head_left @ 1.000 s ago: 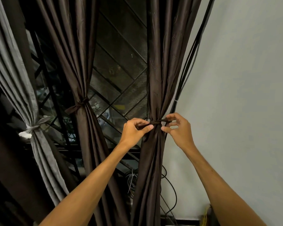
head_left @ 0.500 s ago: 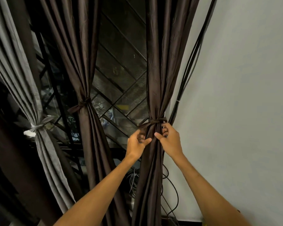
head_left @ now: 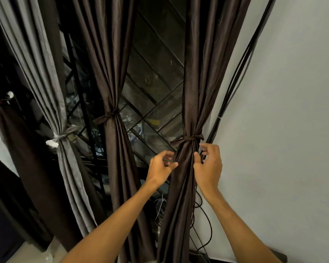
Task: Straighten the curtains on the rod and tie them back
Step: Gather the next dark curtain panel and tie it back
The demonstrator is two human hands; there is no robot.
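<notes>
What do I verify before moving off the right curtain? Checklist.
1. Tie knotted round right curtain: ok.
2. Left hand free of fabric: cannot tell, thumb touches the curtain's edge.
3. Right hand free: ok, fingers relaxed, holding nothing.
4. Cables clear of tie: cannot tell, they pass right beside it.
5. Middle curtain and grey curtain tied: ok.
6. Spacing on rod: cannot tell, rod out of view.
</notes>
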